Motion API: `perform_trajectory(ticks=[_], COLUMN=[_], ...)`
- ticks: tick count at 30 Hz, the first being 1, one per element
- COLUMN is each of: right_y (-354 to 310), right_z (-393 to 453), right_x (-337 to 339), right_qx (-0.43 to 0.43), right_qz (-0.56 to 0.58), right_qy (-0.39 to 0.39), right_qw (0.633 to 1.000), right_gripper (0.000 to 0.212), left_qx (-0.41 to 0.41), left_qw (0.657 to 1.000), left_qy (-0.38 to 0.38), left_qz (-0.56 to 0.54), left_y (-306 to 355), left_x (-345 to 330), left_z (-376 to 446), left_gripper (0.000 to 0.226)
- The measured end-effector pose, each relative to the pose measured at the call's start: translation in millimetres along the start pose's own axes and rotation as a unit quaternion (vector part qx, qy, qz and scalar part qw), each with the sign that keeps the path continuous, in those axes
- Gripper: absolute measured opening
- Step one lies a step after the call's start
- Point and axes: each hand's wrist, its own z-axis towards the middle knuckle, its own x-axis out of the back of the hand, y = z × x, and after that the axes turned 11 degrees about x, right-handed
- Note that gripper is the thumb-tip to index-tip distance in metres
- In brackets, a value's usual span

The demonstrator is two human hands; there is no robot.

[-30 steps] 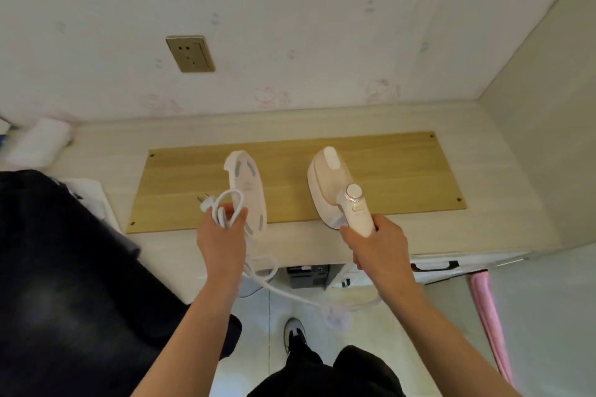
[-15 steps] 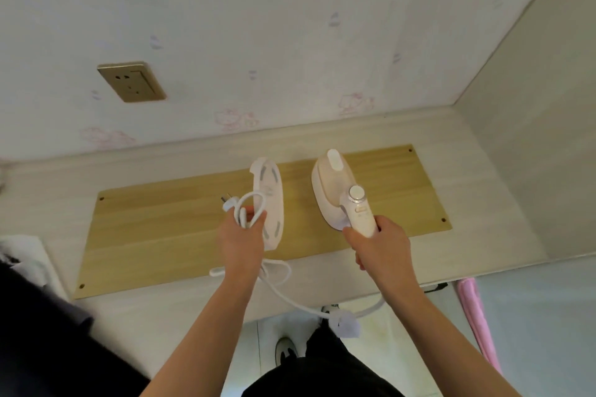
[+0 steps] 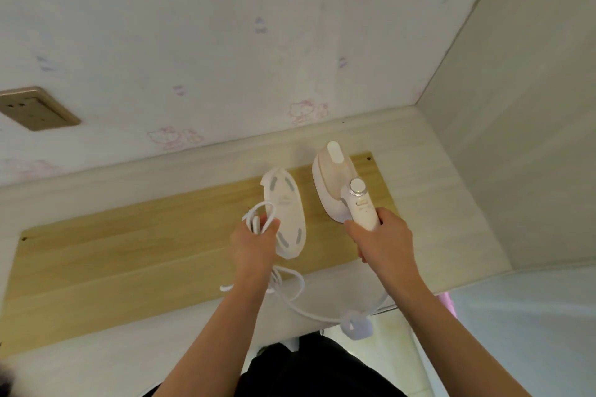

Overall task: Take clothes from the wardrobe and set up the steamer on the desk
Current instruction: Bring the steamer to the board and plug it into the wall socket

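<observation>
- The right hand (image 3: 383, 240) is clenched round the handle of the steamer (image 3: 342, 185), whose body points away from the person, toward the wall. Its long axis runs from the hand up to the nose, tilted slightly left.
- The left hand (image 3: 254, 242) grips a white base plate (image 3: 285, 213) together with a bunched loop of the power cord (image 3: 258, 217). The plate's long axis runs nearly parallel to the steamer's, and the plate lies just beside it on the left, apart from it.
- Both items sit over the right end of a wooden board (image 3: 129, 251) that lies flat on the desk (image 3: 445, 213). Whether either one touches the board cannot be told from this angle.
- The rest of the cord (image 3: 300, 303) droops from the left hand, trails across the front edge of the desk and rises to the steamer's handle, with a white tag or strap hanging on it below the edge.
- The relation that matters: the plate is left of the steamer with matching orientation, so seating the steamer on it would probably need only a short sideways shift by the right hand once the plate is down.
- The wall socket (image 3: 35, 108) is far to the left, well apart from both hands; the left hand, which holds the cord, is the nearer one.
- The slack cord hanging off the edge could snag as things are set down.
</observation>
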Motion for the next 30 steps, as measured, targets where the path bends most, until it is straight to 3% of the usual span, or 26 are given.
perform_trajectory(ticks=[7,13,30], right_y=[20,34,51], right_z=[16,23,22], right_x=[23,38,26], right_qx=[-0.012,-0.019,-0.026], right_qz=[0.007,0.016,-0.007], right_qy=[0.007,0.014,-0.005], right_qw=[1.000,1.000,1.000], right_gripper=[0.020,0.019,0.021], left_qx=[0.045,0.140,0.169], left_qw=[0.998,0.988,0.985], left_qy=[-0.038,-0.054,-0.020], left_qz=[-0.010,-0.023,-0.004], left_y=[7,8,-4], left_x=[-46,-77,-84], left_z=[-2,-2,17], left_gripper=[0.010,0.021,0.028])
